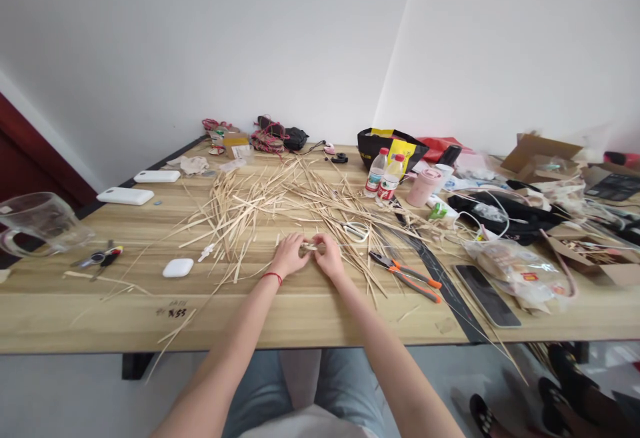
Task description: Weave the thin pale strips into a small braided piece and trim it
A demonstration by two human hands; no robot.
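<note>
My left hand [290, 256], with a red cord round its wrist, and my right hand [329, 259] meet over the middle of the table. Pinched between their fingertips is a small piece of pale plaited straw [311, 247], mostly covered by the fingers. A thin strand runs out of it to the right. Just beyond both hands spreads a loose heap of flat straw strips [240, 208]. Scissors with white handles [357, 233] lie on the strips to the right of my right hand. Closer to me on that side are pliers [413, 279] with orange and grey handles.
Water bottles [391, 178], a pink cup [424, 187] and a black-yellow bag [369, 146] stand at the back right. A phone [486, 295] lies near the front edge. At left are a clear pitcher [43, 221], keys [103, 258] and a white case [178, 267].
</note>
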